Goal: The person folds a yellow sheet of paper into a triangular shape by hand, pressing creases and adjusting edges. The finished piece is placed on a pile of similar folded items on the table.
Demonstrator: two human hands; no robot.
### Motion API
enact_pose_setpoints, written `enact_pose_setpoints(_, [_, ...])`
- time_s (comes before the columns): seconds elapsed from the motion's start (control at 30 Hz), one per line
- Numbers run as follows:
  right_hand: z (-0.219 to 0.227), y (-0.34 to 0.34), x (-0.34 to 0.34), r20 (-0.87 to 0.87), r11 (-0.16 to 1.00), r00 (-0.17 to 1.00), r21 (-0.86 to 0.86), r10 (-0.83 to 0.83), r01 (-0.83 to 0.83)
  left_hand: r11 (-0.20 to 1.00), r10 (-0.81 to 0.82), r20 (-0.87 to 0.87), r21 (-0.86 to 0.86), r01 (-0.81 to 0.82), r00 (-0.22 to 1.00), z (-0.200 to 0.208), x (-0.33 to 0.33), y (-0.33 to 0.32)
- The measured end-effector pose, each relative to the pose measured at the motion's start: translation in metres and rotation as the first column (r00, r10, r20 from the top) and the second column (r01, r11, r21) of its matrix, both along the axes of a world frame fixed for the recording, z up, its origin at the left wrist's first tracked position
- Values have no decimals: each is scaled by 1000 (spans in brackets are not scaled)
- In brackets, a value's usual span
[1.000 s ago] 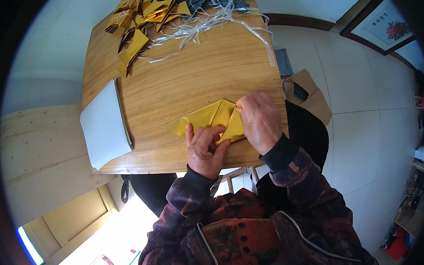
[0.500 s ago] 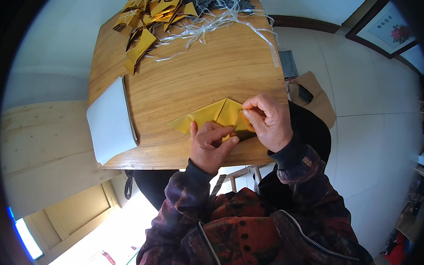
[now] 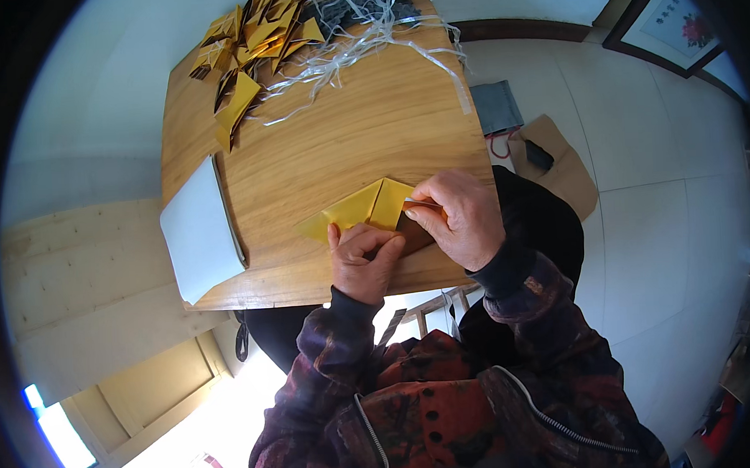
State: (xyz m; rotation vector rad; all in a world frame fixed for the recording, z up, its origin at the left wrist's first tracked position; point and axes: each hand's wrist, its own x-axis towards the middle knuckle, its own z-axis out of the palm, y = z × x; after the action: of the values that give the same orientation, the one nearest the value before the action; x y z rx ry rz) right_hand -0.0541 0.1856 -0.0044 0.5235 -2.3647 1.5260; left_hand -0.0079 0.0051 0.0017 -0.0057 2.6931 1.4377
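A partly folded sheet of gold paper [image 3: 357, 207] lies near the front edge of the wooden table [image 3: 345, 135], its left end coming to a point and a crease running down from its top. My left hand [image 3: 364, 262] rests on its lower edge, thumb and index finger pinched together on the paper. My right hand [image 3: 460, 218] pinches the right side of the sheet between thumb and fingers, where a thin pale edge shows. Between the hands the paper looks dark brown. The part under my right palm is hidden.
A heap of folded gold paper pieces [image 3: 270, 34] lies at the far left of the table. Beside it are tangled clear plastic strips [image 3: 367, 46] and dark grey material [image 3: 340, 18]. A whitish flat stack [image 3: 201, 233] lies at the left edge. A grey bag [image 3: 497, 107] stands right of the table.
My right hand has turned over and moved slightly left with the paper's right side. My left fingers have closed together. The shiny gold area between the hands now looks dark. The view has shifted slightly.
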Motion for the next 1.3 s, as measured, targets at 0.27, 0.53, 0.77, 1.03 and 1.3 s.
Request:
enact_pose_setpoints(0.27, [-2,0,-1,3,1000,1000,-12,-5,5,1000,2,-16,-16,-2,1000,0,1,0])
enact_pose_setpoints(0.53, [0,1,0,8,999,1000,-38,10,-10,1000,-13,-4,24,13,1000,1,1,-1])
enact_pose_setpoints(0.77, [5,1,0,-45,994,997,-93,58,-62,1000,-3,21,26,2,1000,2,2,-2])
enact_pose_setpoints(1.03, [2,2,1,-36,990,996,-108,83,-87,999,-30,21,18,29,999,3,2,-2])
enact_pose_setpoints(1.3, [3,2,3,-25,976,995,-190,101,-104,999,-54,28,4,53,998,5,2,-2])
